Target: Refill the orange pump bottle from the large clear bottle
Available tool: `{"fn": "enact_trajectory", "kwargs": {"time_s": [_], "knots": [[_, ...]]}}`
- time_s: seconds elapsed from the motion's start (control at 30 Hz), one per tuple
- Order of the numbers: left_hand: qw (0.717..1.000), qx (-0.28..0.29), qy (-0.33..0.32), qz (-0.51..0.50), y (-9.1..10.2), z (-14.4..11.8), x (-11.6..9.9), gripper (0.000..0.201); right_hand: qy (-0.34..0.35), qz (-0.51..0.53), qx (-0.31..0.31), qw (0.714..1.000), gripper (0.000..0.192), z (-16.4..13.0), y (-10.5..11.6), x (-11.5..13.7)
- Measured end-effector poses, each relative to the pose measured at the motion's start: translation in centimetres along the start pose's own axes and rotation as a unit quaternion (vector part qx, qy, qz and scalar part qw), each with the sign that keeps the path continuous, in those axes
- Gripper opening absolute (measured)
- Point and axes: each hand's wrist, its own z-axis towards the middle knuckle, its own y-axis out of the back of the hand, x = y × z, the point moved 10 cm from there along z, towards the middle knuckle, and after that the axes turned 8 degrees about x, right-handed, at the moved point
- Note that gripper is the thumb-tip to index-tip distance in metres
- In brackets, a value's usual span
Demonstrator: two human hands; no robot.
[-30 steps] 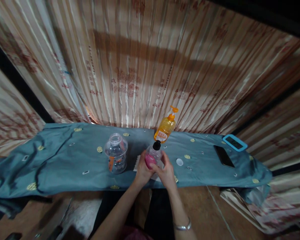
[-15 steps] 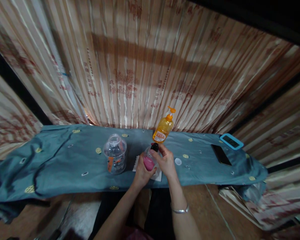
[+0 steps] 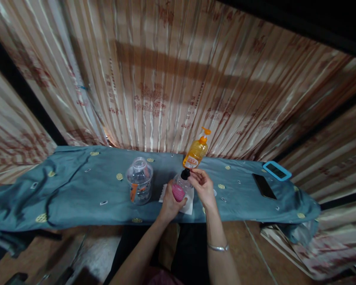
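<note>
the small clear bottle (image 3: 179, 189) with a black cap (image 3: 185, 173) and pink contents low in its body stood on a white sheet (image 3: 187, 202) near the middle of the bench's front edge. the left hand (image 3: 169, 202) was wrapped around its lower body, closed on it. the right hand (image 3: 204, 186) had its fingertips pinched close at the cap, though whether they actually gripped it could not be told. the bottle looked light and thin-walled, likely to give under a hard squeeze, so a hold low on the body seemed the steadier one. a larger clear jar (image 3: 139, 185) stood to the left, an orange pump bottle (image 3: 196, 152) toward the back edge, and a phone (image 3: 264, 186) lay toward the right end of the blue cloth (image 3: 77, 190).
</note>
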Motion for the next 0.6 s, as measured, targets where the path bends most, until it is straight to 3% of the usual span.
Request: {"fn": "enact_trajectory", "kwargs": {"time_s": [0.1,0.2,0.3,0.5,0.6], "knots": [[1.000,-0.007,-0.001,-0.006,-0.1,0.0,0.3,0.080,0.008,-0.002,0.000,1.000,0.045,-0.2,0.1,0.5],[1.000,-0.015,0.001,-0.008,0.0,-0.1,0.5,0.081,0.023,-0.028,0.010,0.999,0.046,0.0,-1.2,1.3],[1.000,-0.017,0.001,-0.004,0.0,-0.1,0.4,0.080,0.027,-0.039,0.017,0.999,0.035,0.3,-1.9,1.4],[1.000,-0.019,0.007,-0.006,0.1,-0.2,0.2,0.081,0.037,0.002,0.002,0.999,0.034,-0.5,0.0,0.6],[1.000,-0.021,0.002,-0.016,0.2,-0.2,0.2,0.080,0.040,-0.014,0.009,0.999,0.038,-0.7,-0.5,1.1]]}}
